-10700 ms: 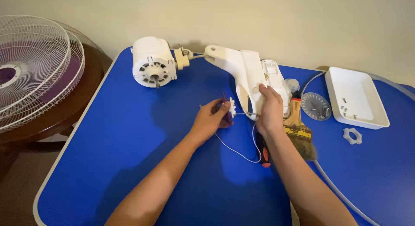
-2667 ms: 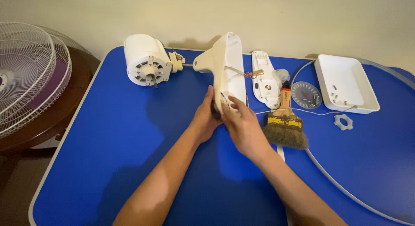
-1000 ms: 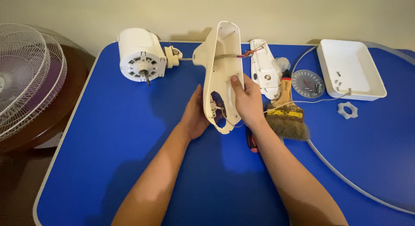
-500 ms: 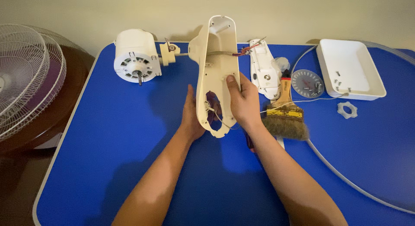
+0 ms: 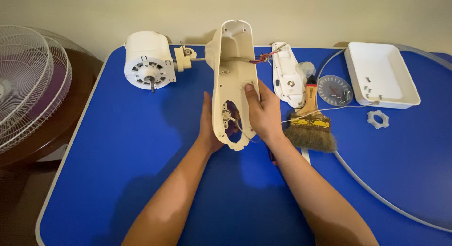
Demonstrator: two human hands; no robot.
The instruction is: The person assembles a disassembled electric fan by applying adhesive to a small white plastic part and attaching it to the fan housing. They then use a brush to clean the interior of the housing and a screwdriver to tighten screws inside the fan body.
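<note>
Both my hands hold a cream plastic fan neck housing [image 5: 234, 72] tilted up over the blue table [image 5: 117, 156], its hollow inside facing me. My left hand [image 5: 207, 121] grips its lower left edge from behind. My right hand [image 5: 263, 109] clasps its right edge, thumb on the inner face. Thin wires hang from the housing's lower opening, and red wires show near its top. A white fan motor [image 5: 148, 62] lies at the back left, joined to the housing by a small cream bracket [image 5: 183, 55].
A white cover plate [image 5: 287, 76], a paint brush [image 5: 310, 121], a clear round dial [image 5: 334, 89], a white tray [image 5: 379, 74] with screws and a white ring nut [image 5: 378, 119] lie to the right. A fan grille [image 5: 28, 86] rests on a brown stool at left. A white cable [image 5: 376, 192] curves across the right side.
The housing was lifted off the table and turned upright, so its hollow side now faces me. Both hands shifted along its lower edges.
</note>
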